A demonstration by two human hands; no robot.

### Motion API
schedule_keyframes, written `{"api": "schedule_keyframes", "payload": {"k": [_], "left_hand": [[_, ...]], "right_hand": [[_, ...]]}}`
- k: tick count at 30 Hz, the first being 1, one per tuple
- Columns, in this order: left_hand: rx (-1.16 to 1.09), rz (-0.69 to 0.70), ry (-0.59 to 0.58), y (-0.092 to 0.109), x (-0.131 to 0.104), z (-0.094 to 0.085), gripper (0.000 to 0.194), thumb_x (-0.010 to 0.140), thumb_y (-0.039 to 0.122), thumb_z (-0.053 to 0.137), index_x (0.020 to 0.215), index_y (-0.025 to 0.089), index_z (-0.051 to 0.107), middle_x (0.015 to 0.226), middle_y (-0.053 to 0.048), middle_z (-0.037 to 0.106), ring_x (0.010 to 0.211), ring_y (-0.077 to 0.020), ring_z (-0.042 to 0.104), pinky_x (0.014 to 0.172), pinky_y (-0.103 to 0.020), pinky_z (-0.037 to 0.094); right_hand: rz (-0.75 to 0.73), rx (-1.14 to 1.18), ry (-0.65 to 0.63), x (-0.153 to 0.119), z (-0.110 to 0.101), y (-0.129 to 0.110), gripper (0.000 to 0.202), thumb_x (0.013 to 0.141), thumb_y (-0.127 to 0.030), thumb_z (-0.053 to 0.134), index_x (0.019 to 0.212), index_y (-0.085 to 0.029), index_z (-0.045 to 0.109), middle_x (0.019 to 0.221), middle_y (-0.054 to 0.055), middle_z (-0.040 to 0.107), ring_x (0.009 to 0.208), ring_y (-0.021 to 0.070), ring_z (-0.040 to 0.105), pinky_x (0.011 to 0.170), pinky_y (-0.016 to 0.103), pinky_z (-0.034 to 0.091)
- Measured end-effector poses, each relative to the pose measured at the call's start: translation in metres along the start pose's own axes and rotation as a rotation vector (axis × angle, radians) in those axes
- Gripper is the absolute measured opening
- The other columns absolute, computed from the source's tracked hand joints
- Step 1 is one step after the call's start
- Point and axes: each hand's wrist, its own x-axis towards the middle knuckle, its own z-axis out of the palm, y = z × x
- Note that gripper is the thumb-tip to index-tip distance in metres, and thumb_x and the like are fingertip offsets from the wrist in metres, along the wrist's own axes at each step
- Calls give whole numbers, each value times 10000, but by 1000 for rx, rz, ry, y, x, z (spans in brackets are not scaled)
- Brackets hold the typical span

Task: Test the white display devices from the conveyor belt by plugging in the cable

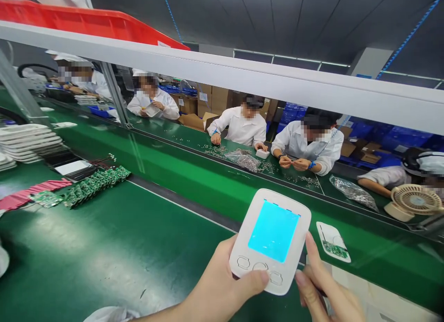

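Observation:
My left hand (222, 285) holds a white device front shell (270, 241) with a bright cyan screen and three buttons along its lower edge; the thumb rests beside the middle button. From the right, my right hand (322, 285) touches the shell's lower right edge with its fingertips. The shell is raised above the green workbench (104, 257). Another white shell (333, 241) with a small green circuit board inside lies flat on the green conveyor belt (215, 183) just right of the held one.
A row of green circuit boards (93, 183) and pink strips (31, 192) lie at left, with stacked white trays (27, 142) behind. Several people in white coats work across the belt, with bags of small parts (243, 159). A small beige fan (412, 202) stands at right. A red bin (86, 21) sits overhead.

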Motion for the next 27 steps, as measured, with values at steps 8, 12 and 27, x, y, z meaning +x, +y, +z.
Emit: {"api": "schedule_keyframes", "payload": {"k": [8,12,27], "left_hand": [[48,-30,3,3,1,-1,381,730,239,637,1086,123,565,953,-85,658,851,-212,610,704,-277,487],[20,-52,-42,8,4,-5,357,734,233,635,1068,122,575,941,-83,660,854,-200,609,730,-279,483],[657,40,597,-29,96,-115,385,785,257,502,1136,125,413,1004,-110,624,825,-212,624,681,-321,514]], "right_hand": [[-56,-35,-38,-2,-1,2,551,861,-346,444,1366,-216,266,542,11,562,427,157,505,398,221,426],[-61,-3,-121,-2,-2,8,583,868,-339,425,1385,-204,193,584,15,571,435,147,496,365,211,376],[212,195,-514,4,-23,27,627,791,-351,497,1359,-228,262,462,-59,367,415,116,294,412,221,290]]}}
